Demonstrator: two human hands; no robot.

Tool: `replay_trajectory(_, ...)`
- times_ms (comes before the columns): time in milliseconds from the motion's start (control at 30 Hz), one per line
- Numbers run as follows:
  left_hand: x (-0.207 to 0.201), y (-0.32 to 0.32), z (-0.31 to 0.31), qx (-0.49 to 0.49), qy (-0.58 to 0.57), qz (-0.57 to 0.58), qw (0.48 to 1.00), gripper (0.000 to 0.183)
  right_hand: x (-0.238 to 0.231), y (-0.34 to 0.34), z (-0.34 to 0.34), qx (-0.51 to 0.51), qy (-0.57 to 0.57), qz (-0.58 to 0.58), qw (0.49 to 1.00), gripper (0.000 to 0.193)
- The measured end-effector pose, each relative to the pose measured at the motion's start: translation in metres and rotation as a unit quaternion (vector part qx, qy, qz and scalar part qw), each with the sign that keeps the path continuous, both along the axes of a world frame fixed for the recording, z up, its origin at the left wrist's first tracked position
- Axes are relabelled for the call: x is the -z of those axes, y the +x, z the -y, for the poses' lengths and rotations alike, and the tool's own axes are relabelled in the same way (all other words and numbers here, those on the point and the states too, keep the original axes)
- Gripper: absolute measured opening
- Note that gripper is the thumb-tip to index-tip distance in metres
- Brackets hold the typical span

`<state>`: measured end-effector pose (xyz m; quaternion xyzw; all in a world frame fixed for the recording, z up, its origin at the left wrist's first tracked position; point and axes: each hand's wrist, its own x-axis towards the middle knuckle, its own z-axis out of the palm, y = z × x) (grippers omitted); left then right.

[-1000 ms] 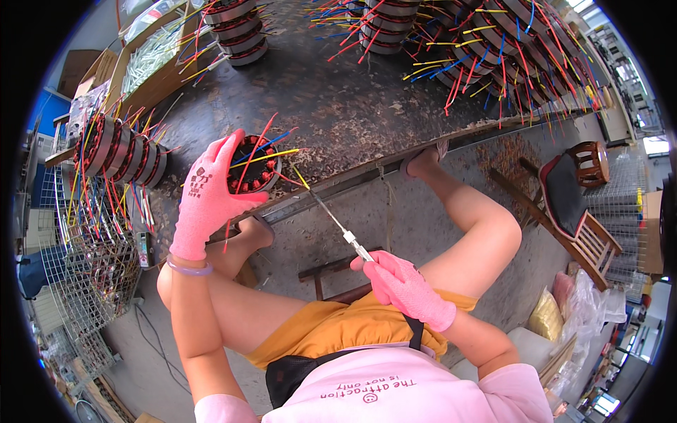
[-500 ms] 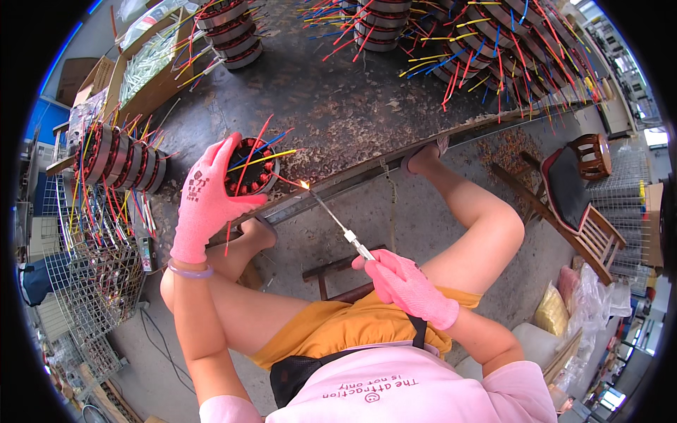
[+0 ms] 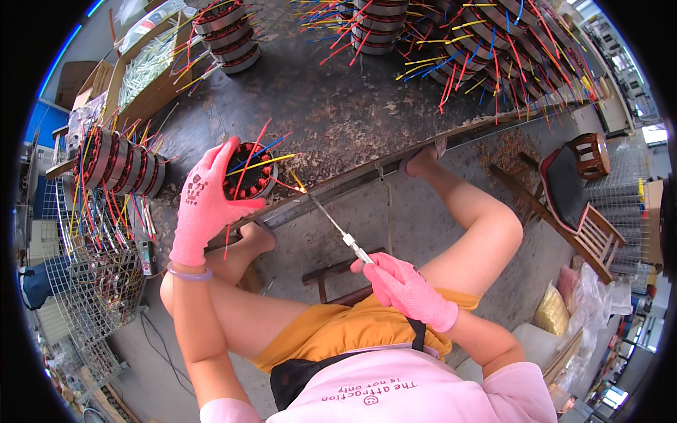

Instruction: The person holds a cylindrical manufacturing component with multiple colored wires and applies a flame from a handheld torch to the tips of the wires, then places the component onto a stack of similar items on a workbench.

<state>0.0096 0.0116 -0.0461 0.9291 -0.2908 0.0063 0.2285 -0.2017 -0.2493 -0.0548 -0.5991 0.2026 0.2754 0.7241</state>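
A ring-shaped motor stator [image 3: 248, 171] with red windings is at the table's near edge, with red, blue and yellow wires standing out of it. My left hand [image 3: 210, 194], in a pink glove, is closed round its left side, thumb along the near side. A slim pen-like gas torch [image 3: 350, 242] with a thin metal tube is gripped in my right hand [image 3: 407, 285], also gloved in pink. At the torch's tip a small orange flame [image 3: 302, 187] burns, meeting the end of a red wire that reaches out from the stator's right side.
Stacked stators [image 3: 118, 163] with loose coloured wires lie at the left edge. More stator stacks [image 3: 229, 42] and a large wired pile [image 3: 486, 49] line the back. A cardboard box [image 3: 146, 77] holds pale thin tubes. A wooden chair [image 3: 568, 194] stands at the right.
The flame at the torch tip has grown taller and yellower, reaching upward. The torch has shifted very slightly left and down. My left hand holds the stator in nearly the same place.
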Motion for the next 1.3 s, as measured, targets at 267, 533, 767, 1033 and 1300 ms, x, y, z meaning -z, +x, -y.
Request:
replay_trajectory(267,0.000,0.000,0.002,-0.003,0.000,-0.005,1.000,0.094,-0.003,0.002,0.000,-0.006,0.004,-0.009,1.000,0.028)
replay_trajectory(533,-0.001,-0.002,0.002,-0.007,0.006,-0.007,1.000,0.095,-0.007,0.002,0.002,-0.017,-0.004,-0.009,1.000,0.030)
replay_trajectory(767,0.003,-0.001,0.001,-0.005,0.008,-0.001,1.000,0.095,0.001,0.000,0.004,-0.023,0.011,-0.001,1.000,0.030)
replay_trajectory(1033,0.002,-0.002,0.000,-0.006,0.010,0.003,1.000,0.094,0.000,0.000,0.003,-0.009,0.040,-0.007,0.999,0.029)
replay_trajectory(1300,-0.001,0.002,0.001,0.003,0.002,-0.016,1.000,0.094,0.001,0.000,0.003,-0.014,0.034,-0.005,0.999,0.029)
